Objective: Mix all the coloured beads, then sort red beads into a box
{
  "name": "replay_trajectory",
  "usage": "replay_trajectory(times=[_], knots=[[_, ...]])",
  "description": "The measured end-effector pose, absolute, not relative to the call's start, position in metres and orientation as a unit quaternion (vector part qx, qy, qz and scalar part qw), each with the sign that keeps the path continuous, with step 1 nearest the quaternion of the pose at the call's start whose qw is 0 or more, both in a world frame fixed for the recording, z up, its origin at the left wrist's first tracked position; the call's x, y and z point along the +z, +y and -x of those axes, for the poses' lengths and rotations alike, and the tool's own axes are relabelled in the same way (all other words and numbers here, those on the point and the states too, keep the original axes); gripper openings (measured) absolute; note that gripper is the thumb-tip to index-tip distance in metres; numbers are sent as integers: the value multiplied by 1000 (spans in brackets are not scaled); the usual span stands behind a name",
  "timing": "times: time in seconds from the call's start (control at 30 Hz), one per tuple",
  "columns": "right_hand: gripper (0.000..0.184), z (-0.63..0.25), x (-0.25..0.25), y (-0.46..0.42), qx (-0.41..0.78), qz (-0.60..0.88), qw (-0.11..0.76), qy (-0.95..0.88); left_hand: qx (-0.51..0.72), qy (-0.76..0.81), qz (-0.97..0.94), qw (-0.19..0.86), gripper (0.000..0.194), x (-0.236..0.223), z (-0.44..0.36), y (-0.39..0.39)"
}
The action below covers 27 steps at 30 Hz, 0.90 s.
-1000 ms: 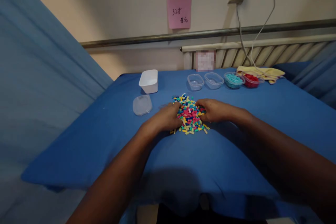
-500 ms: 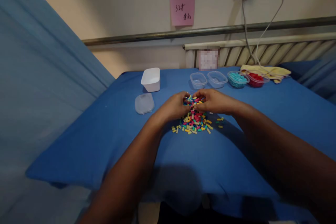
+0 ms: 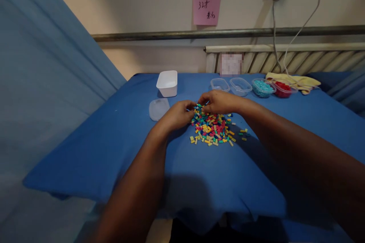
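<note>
Pieces lay heaped just right of the left hand and on the person's side of the right hand, no clear long axis. Both reached its far end, fingers curled; whether they gripped any, I couldn't tell.

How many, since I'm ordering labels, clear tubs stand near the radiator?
4, left to right: first tub beyond the right hand, second tub, third tub with turquoise pieces, fourth tub with red pieces. None looks hidden.
</note>
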State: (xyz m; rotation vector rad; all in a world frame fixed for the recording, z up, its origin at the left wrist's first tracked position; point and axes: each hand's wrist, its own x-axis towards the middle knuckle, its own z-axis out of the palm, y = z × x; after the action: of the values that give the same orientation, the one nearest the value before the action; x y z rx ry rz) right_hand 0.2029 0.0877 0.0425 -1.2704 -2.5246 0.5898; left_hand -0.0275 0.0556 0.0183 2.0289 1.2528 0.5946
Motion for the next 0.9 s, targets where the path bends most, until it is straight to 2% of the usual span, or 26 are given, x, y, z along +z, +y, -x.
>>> replay_trajectory(times=[0.07,0.2,0.27,0.37,0.5,0.73,0.9], knots=[[31,-201,42,97,178,443,116,-871,216,496,-789,291,33,18,32,57],[38,-194,30,114,148,481,90,-860,160,548,-805,161,47,14,32,58],[40,-188,22,117,164,473,73,-863,139,554,-808,144,46,11,28,58],[33,-185,15,114,198,441,56,-874,138,521,-826,164,37,4,22,61],[22,-192,22,100,240,406,61,-880,208,434,-838,257,49,0,18,63],[24,-221,38,61,288,360,103,-882,250,365,-824,353,43,23,-2,42],[32,-251,41,20,298,317,133,-891,193,359,-868,285,49,34,-3,15]])
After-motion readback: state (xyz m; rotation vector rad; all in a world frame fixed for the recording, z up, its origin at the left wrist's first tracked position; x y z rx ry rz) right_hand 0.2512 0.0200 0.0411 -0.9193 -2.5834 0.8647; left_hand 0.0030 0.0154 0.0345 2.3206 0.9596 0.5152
